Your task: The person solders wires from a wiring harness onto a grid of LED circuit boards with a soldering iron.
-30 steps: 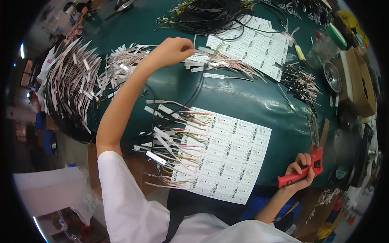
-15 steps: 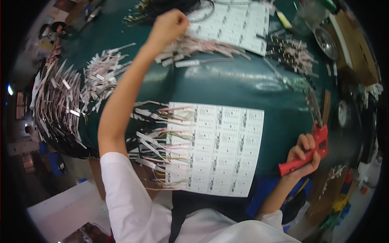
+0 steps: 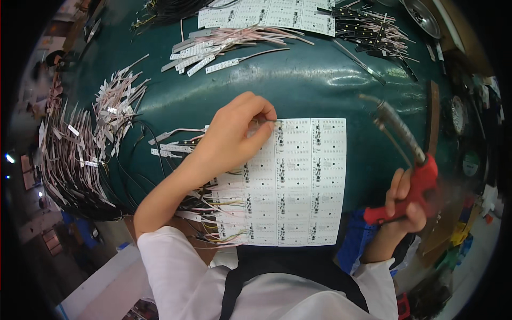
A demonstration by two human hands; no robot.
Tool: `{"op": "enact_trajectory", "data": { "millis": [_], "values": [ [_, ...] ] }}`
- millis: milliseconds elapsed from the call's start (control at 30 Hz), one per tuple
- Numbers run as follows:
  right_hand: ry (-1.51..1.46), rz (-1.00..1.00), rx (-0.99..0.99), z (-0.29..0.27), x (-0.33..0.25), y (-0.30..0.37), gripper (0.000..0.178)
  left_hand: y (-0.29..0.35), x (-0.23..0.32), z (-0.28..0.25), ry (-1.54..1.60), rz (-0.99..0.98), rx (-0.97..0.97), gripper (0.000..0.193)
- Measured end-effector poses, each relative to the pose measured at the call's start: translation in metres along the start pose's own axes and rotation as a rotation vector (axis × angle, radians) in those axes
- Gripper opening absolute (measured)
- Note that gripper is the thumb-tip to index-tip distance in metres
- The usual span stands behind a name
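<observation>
My left hand (image 3: 240,130) is over the upper edge of a white circuit board panel (image 3: 296,184). Its thumb and forefinger are pinched on what looks like a black cable's thin end, mostly hidden by the fingers. My right hand (image 3: 402,200) is wrapped round the red handle of a soldering gun (image 3: 424,181), right of the panel. The gun's metal barrel and thin side tube point up and away, apart from the panel. Coloured wires (image 3: 226,205) from several small strips lie across the panel's left columns.
A second white panel (image 3: 266,13) lies at the far side beside black cables (image 3: 181,13). White wired strips (image 3: 213,50) lie before it, with dark strips (image 3: 368,29) to their right. More strips (image 3: 74,144) crowd the left. A brown bar (image 3: 432,117) lies right.
My left hand has come back from the far black cables to the near panel's upper edge. A black cable now loops left of my forearm. The soldering gun stays in my right hand, its barrel tilted more leftward.
</observation>
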State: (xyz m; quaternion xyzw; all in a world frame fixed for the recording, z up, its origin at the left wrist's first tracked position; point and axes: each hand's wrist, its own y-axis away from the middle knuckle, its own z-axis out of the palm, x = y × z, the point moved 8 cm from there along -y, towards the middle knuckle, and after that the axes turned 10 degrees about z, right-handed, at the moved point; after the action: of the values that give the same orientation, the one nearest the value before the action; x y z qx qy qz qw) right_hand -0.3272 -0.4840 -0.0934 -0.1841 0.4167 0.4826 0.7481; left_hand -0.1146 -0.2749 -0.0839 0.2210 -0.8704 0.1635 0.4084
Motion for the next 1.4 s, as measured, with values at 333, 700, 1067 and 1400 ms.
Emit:
{"op": "enact_trajectory", "data": {
  "millis": [333, 700, 1067, 1400],
  "values": [
    [0.1, 0.186, -0.125, 0.029, 0.044, 0.016, 0.083, 0.006, -0.018, -0.001, 0.063, -0.068, 0.014, 0.007],
    [0.417, 0.307, -0.066, 0.035, 0.054, 0.025, 0.068, 0.009, -0.015, 0.003, -0.053, -0.035, 0.005, 0.009],
    [0.537, 0.347, -0.142, 0.044, 0.059, 0.018, 0.062, 0.009, -0.018, 0.005, -0.036, 0.002, -0.021, 0.009],
    [0.59, 0.36, -0.146, 0.045, 0.062, 0.017, 0.061, 0.009, -0.019, 0.006, -0.064, 0.002, -0.042, 0.009]
  ]
}}
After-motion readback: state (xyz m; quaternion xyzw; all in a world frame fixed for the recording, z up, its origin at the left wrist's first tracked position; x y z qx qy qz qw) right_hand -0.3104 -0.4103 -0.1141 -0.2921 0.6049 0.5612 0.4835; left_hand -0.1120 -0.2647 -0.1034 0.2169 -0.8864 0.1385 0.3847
